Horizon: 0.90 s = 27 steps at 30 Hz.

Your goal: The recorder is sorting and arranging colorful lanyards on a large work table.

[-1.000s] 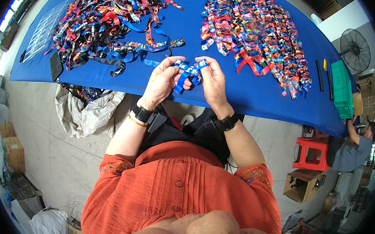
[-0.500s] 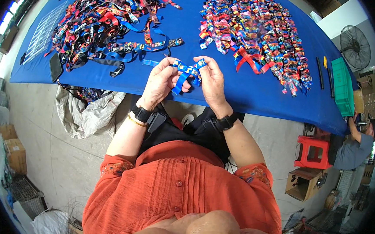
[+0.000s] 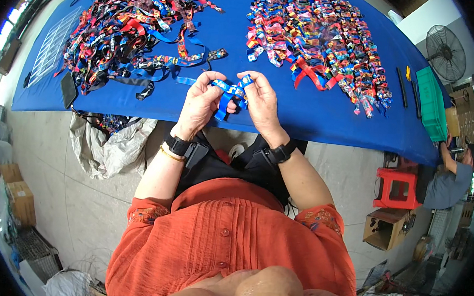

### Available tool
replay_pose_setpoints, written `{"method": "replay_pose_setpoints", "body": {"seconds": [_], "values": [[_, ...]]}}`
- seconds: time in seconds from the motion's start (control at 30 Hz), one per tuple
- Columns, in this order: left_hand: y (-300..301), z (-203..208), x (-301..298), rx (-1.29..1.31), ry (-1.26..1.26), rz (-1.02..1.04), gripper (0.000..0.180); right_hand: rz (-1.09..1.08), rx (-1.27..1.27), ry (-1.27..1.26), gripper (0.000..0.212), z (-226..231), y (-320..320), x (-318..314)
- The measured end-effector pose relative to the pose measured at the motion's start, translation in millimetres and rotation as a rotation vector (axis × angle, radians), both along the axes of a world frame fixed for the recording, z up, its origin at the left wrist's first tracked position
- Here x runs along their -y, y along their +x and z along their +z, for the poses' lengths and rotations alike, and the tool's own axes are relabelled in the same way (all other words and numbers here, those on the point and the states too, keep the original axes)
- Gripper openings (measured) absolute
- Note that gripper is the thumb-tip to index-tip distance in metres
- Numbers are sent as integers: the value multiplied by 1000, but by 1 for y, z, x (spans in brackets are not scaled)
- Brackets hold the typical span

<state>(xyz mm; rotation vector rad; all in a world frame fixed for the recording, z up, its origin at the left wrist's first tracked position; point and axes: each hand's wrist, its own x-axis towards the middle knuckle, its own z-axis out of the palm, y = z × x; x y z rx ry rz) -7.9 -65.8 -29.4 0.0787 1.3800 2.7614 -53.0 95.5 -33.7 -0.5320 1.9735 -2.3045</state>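
Between my hands, over the near edge of the blue-covered table (image 3: 316, 118), is a blue printed ribbon strap (image 3: 226, 100), looped and folded, with one end hanging down. My left hand (image 3: 200, 102) pinches its left side between thumb and fingers. The right side is gripped in the fingertips of my right hand (image 3: 260, 103). Beyond my left hand spreads a tangled heap of long colourful straps (image 3: 130, 30). Farther right lie rows of folded, knotted straps (image 3: 321, 38), with a red one (image 3: 308, 75) at their near edge.
A white wire grid (image 3: 55, 42) and a dark flat device (image 3: 69, 88) lie on the left. Right are a green basket (image 3: 431, 104), a fan (image 3: 446, 51), a red stool (image 3: 396, 188) and another person (image 3: 449, 182). A whitish sack (image 3: 108, 147) hangs below the table's front.
Both hands keep their grip on the blue strap, and its loops have drawn slightly closer together. The view has shifted a little.
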Motion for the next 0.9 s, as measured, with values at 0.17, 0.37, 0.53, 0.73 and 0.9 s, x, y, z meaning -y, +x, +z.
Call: {"method": "replay_pose_setpoints", "body": {"seconds": [0.17,0.37,0.53,0.73,0.9], "values": [[-4,0,-2,48,3,61,16,6,15,-20,13,2,3,3],[-4,4,-10,89,-49,165,17,-88,-110,14,17,-3,1,10],[-4,5,-9,108,-68,117,23,-27,-34,40,23,-1,1,3],[-2,5,-7,119,-45,101,26,-36,32,75,27,1,3,3],[-2,5,-8,139,-16,95,26,-22,64,47,29,4,2,4]]}}
